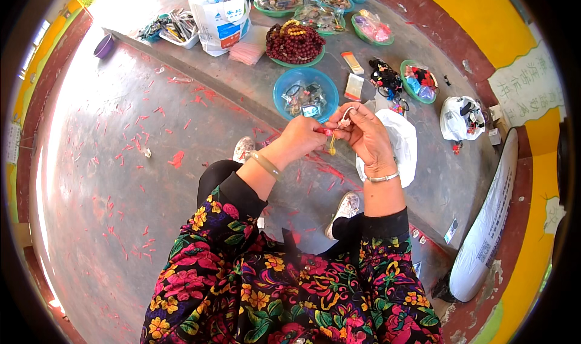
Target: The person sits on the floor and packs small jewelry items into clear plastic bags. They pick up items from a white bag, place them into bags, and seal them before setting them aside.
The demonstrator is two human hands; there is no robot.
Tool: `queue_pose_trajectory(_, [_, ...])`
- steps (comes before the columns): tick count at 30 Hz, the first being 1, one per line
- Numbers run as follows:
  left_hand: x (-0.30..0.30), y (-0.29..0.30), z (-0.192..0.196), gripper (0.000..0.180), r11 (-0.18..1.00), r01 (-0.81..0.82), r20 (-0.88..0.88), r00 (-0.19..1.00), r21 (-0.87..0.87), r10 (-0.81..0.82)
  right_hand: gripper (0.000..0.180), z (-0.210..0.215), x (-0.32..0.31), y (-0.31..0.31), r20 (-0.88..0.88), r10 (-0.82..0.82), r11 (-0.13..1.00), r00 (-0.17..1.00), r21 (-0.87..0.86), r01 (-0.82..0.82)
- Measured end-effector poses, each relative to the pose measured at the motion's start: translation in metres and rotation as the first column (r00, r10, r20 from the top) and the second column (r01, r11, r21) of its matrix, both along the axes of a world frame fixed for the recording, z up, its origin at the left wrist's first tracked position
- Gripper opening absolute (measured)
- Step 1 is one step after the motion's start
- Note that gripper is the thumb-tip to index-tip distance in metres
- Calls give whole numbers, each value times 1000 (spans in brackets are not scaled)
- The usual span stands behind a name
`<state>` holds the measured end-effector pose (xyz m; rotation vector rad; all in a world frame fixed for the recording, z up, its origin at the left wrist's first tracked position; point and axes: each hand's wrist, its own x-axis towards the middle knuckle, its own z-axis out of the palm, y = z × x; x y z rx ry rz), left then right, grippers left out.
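Nearest the camera: flowered sleeves with black cuffs, both forearms rising from the lower edge and converging at mid-frame. Left hand (301,137) curled, knuckles up, a pale bangle on its wrist; fingers pinched narrow on a small red piece (327,132) from which a short yellow tassel (332,145) hangs. Right hand (365,133) tilted inward, a thin silver bracelet on its wrist; thumb and forefinger closed on a pale cord (346,114) that loops upward above the fingertips. The two hands nearly touch; the held piece sits between them, above the knees.

Below the hands: two light shoes on the grey floor, red scraps scattered about. A white plastic bag (404,143) lies just right of the right hand.

Beyond, on the raised ledge: one blue bowl (285,87) of small mixed items directly ahead of the hands. Behind it, one green dish heaped with dark red beads (295,43). Right of those, one green bowl (417,81) of coloured bits. Farther back, a white carton (219,16) and a row of several more dishes, contents too small to tell. One purple cup (103,45) far left.
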<state>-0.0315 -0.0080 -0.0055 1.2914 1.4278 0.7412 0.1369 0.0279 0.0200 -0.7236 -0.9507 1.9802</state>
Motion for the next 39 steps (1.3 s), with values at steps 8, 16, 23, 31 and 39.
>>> queue_pose_trajectory(8, [2,4,-6,27,995,53,-174,984,88,-37,19,3,-2,-3,135,83,995,987,49,-91])
queue_pose_trajectory(16, [2,4,-14,22,998,15,182,983,-68,-3,15,2,-2,-7,316,40,977,948,188,-103])
queue_pose_trajectory(23, [2,4,-17,21,999,-36,205,978,-23,40,23,0,0,-5,353,-1,930,936,344,-129])
queue_pose_trajectory(31, [2,2,-3,21,998,-47,187,981,-51,56,8,-8,-2,-6,520,-249,840,817,536,-85])
queue_pose_trajectory(39, [3,1,-3,24,996,-10,22,1000,92,8,10,0,-3,-5,635,-406,670,657,696,-258])
